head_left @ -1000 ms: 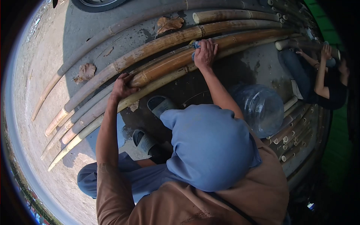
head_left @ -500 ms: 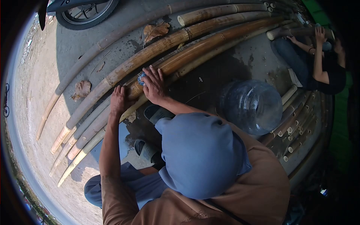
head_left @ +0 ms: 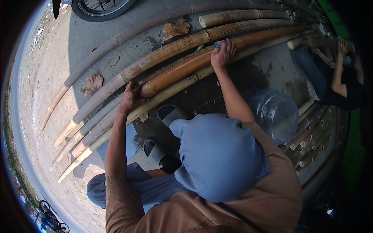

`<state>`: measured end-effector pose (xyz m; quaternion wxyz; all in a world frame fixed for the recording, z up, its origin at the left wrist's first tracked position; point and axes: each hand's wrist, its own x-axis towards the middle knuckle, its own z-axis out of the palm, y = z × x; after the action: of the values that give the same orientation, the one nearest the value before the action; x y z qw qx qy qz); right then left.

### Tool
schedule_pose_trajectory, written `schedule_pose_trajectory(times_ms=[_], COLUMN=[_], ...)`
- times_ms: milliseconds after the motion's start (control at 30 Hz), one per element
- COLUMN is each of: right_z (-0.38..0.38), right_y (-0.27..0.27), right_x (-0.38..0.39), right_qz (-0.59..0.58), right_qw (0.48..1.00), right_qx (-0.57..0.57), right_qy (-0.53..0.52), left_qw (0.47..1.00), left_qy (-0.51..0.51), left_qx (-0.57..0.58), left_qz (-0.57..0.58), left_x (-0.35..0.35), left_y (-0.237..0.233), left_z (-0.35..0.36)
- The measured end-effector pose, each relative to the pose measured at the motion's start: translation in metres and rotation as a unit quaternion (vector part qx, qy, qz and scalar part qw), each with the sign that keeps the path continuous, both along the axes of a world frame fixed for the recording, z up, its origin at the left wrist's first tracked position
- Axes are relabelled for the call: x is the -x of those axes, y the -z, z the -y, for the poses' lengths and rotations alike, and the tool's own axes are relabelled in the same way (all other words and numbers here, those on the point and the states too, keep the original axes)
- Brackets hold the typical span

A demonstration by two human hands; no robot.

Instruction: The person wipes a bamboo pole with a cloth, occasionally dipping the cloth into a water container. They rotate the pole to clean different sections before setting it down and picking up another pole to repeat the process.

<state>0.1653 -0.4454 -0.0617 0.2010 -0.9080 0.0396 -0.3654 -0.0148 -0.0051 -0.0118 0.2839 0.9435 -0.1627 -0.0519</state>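
Observation:
Several long bamboo poles lie side by side on the ground. My left hand (head_left: 132,97) is wrapped round the brown bamboo pole (head_left: 182,71), near the joint where its greyish part meets the wet, shiny part. Farther along this pole, my right hand (head_left: 223,53) presses a small blue cloth (head_left: 218,44) onto its top, with the fingers curled over it. Just beyond lies a mottled bamboo pole (head_left: 167,49), and a paler, yellowish pole (head_left: 171,90) runs along the near side.
A clear plastic water jug (head_left: 274,116) stands at the right, beside a stack of cut bamboo (head_left: 311,136). At the upper right, another person (head_left: 338,77) holds a bamboo piece (head_left: 322,43). Dry leaves (head_left: 175,30) and a motorcycle wheel (head_left: 103,7) are beyond the poles.
My right hand has slid up and right along the pole with the blue cloth, away from my left hand. My left hand stays on the pole. The view has shifted slightly.

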Motion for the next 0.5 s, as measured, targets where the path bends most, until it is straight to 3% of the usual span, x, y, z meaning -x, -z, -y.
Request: schedule_pose_trajectory(times_ms=[67,133,200,267,367,500], right_z=[-0.085,-0.164,-0.209,-0.191,-0.123,0.034], right_y=[-0.012,-0.007,-0.007,-0.013,-0.003,0.009], right_x=[0.058,0.121,0.152,0.135,0.080,-0.013], right_qz=[-0.043,-0.083,-0.080,-0.090,-0.034,0.019], right_qw=[0.989,0.936,0.898,0.893,0.949,0.996], right_qx=[0.005,-0.020,-0.027,-0.015,-0.020,0.014], right_qy=[-0.143,-0.341,-0.432,-0.441,-0.313,-0.086], left_qw=[1.000,1.000,0.999,0.999,0.998,0.985], left_qy=[0.005,0.008,0.015,0.003,-0.017,-0.054], left_qx=[-0.009,0.004,0.006,-0.029,-0.060,-0.148], left_qz=[0.002,0.012,0.045,0.018,0.019,0.075], left_x=[0.002,0.006,0.003,0.016,0.025,0.057], left_y=[-0.002,0.010,0.018,0.017,0.016,0.004], left_z=[0.003,0.000,-0.007,-0.010,-0.010,-0.017])
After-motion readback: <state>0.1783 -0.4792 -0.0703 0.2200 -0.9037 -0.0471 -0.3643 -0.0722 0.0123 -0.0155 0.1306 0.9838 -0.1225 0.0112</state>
